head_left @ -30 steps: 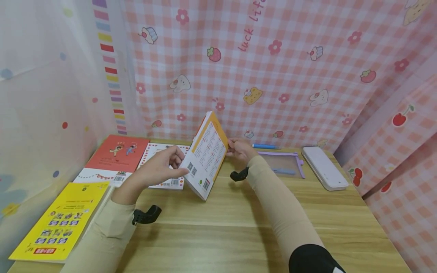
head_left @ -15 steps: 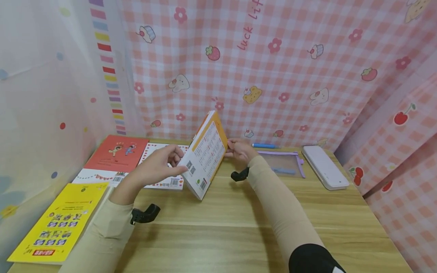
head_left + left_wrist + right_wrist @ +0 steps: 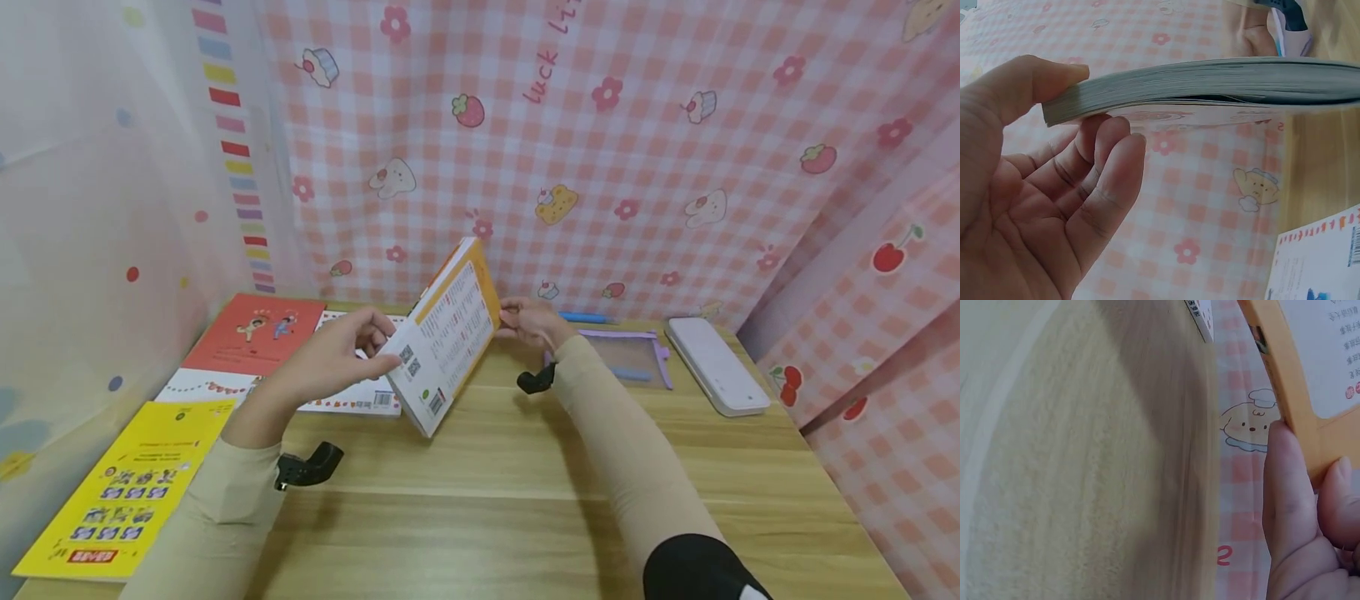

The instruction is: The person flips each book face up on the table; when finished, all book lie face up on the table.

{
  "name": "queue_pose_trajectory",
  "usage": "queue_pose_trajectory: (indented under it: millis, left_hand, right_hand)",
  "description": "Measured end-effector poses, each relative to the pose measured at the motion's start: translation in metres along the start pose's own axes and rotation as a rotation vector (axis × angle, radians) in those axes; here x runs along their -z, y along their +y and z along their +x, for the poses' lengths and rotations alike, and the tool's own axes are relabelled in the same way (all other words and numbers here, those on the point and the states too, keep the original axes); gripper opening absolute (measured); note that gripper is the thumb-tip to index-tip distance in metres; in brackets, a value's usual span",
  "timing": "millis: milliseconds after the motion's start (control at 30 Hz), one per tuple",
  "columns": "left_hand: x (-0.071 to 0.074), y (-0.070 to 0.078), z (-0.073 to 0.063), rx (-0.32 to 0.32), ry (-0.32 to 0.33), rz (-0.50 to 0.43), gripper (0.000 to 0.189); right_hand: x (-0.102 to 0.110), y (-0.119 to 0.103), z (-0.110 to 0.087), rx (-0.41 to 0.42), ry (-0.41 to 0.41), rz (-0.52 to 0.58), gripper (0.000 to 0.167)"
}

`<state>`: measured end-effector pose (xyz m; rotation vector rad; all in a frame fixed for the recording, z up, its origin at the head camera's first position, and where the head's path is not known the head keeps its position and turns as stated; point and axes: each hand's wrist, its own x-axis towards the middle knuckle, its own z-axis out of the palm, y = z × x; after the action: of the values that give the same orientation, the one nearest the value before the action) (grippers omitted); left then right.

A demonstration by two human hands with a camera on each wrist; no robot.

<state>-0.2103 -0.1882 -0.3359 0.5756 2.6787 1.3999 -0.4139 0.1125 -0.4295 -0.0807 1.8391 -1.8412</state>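
A thick orange-and-white book [image 3: 444, 337] is held up, tilted, its printed back cover with QR codes and a barcode facing me. My left hand [image 3: 326, 358] pinches its left edge, thumb [image 3: 1063, 74] on one cover and fingers curled against the other. Between them the page block [image 3: 1210, 81] shows, with a narrow gap among the leaves. At the opposite edge, my right hand [image 3: 531, 323] grips the orange border [image 3: 1300, 387] between thumb and fingers. Behind the left hand lies a white book with a heart-patterned border [image 3: 363, 398], partly covered in this view.
A red-and-white book [image 3: 255, 337] and a yellow book [image 3: 123, 492] lie along the left side of the wooden table [image 3: 480, 517]. To the right are a blue pen [image 3: 588, 317], a purple-edged mesh pouch [image 3: 626, 354] and a white case [image 3: 717, 367]. A checked curtain [image 3: 510, 150] hangs behind.
The book's lower left corner has swung slightly to the left, along with my left hand. My right hand keeps its grip at nearly the same place.
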Motion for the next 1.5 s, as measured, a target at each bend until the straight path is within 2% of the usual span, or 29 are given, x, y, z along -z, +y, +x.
queue_pose_trajectory:
  millis: [267,500,967,1233,1500]
  left_hand:
    - [0.004,0.0,-0.003,-0.006,-0.008,-0.045,0.027]
    - [0.003,0.001,-0.003,0.045,-0.025,-0.177,0.032]
    - [-0.001,0.007,-0.002,0.051,-0.031,-0.186,0.035]
    - [-0.003,0.014,-0.003,0.036,-0.023,-0.19,0.036]
    - [-0.008,0.022,-0.005,0.017,-0.017,-0.18,0.035]
  right_hand:
    - [0.0,-0.001,-0.001,0.038,-0.007,-0.075,0.035]
    - [0.0,-0.003,-0.002,0.048,-0.02,-0.102,0.038]
    - [0.0,0.003,0.002,0.073,-0.012,-0.091,0.038]
    - [-0.004,0.002,-0.001,0.055,-0.003,-0.066,0.041]
    - [-0.004,0.002,-0.003,0.065,0.001,-0.063,0.028]
